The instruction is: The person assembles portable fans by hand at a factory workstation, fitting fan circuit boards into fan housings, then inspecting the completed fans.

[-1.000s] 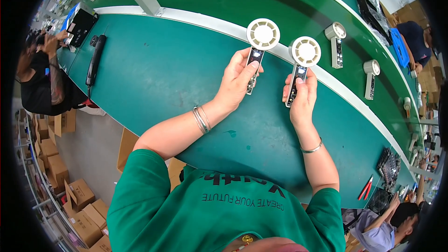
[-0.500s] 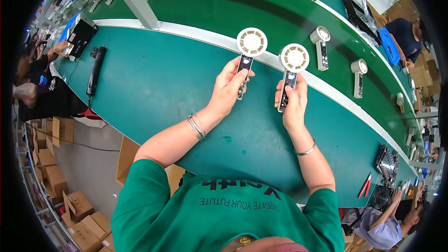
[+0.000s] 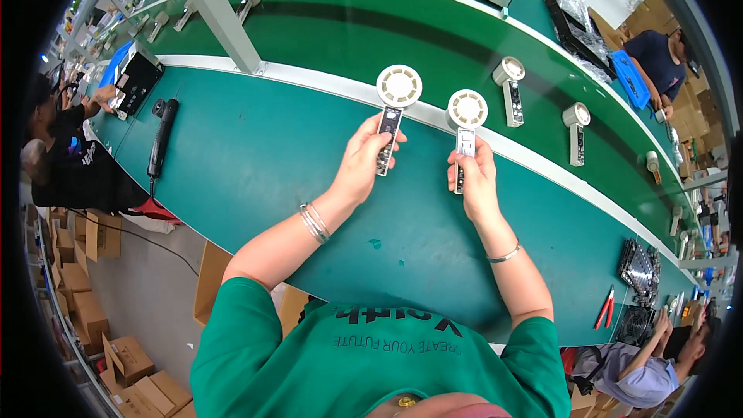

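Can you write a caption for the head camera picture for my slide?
A person's left hand and right hand each hold a small white handheld fan above a green workbench.

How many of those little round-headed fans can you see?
At least 4: one in the left hand, fan; one in the right hand, fan; two lying on the green belt. More small ones farther along may be fans.

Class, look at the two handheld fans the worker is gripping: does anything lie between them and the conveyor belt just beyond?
Nothing visible does. The left hand and right hand each hold a handheld fan by the handle, heads over the white strip edging the conveyor belt.
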{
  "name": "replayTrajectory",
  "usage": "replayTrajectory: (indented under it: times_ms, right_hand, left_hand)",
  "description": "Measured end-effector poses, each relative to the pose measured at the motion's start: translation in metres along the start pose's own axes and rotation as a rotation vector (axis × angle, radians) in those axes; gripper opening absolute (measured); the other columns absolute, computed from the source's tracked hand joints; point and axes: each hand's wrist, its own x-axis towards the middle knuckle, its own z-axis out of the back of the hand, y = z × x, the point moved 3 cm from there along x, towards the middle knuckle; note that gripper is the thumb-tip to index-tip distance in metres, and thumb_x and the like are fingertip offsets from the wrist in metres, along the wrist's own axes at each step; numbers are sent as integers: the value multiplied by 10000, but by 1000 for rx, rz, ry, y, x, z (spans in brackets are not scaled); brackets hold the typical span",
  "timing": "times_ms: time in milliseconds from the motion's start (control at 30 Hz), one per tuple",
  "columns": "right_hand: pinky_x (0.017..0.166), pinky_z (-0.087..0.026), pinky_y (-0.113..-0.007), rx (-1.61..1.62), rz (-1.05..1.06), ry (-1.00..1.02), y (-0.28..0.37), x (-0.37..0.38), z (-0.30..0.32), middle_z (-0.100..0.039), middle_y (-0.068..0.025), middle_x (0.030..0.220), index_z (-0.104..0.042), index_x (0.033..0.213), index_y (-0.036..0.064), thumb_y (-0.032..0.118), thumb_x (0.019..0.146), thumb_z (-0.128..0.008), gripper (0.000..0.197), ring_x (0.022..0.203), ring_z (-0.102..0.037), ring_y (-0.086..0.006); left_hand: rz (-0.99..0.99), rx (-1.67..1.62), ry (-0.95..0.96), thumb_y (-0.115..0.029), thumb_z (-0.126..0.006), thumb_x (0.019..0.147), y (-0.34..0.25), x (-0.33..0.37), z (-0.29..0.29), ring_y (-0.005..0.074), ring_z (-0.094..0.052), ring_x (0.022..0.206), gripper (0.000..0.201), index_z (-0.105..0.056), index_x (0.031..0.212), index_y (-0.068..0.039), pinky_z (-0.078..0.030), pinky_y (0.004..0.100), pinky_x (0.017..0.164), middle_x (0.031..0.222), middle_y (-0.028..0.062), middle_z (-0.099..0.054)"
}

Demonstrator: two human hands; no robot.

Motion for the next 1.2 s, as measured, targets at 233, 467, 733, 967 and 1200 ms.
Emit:
replayTrajectory:
  times_ms: [233,467,733,967,1200]
  right_hand:
    - [530,-440,-295,330,698,91,166,-95,22,-549,-117,910,-432,1139,8,123,813,-525,358,689,-538,-174]
    - [594,-372,-284,73,1314,254,229,-173,39,-450,-87,897,-382,1205,53,155,728,-587,529,748,-436,-208]
    - [548,-409,-233,-423,-349,207,72,-114,63,-496,-33,846,-360,1236,20,-2,860,-439,385,630,-466,-77]
    - [707,-442,-280,-735,-3,220,83,-139,78,-509,-86,969,-337,1241,2,10,850,-460,410,780,-507,-144]
    - [512,-388,-220,-910,109,200,46,-138,91,-450,-22,787,-369,1206,13,10,853,-433,359,588,-439,-67]
  left_hand:
    - [-726,-125,130,-179,-512,873,-159,-71,-19,141,-528,710,483,-364,1292,9,-455,252,552,984,164,-573]
    - [-825,-13,63,-167,-429,778,-182,-101,-42,125,-393,603,423,-451,1138,54,-371,240,503,800,131,-486]
    - [144,440,149,-87,-485,840,-64,-94,39,85,-524,751,393,-473,1223,-1,-428,221,629,912,69,-606]
    - [220,592,-30,-45,-449,810,-84,-123,64,68,-488,609,389,-473,1198,-30,-398,199,494,807,63,-591]
    - [310,519,115,8,-467,839,-78,-137,70,77,-544,808,392,-496,1230,-8,-450,236,705,992,64,-615]
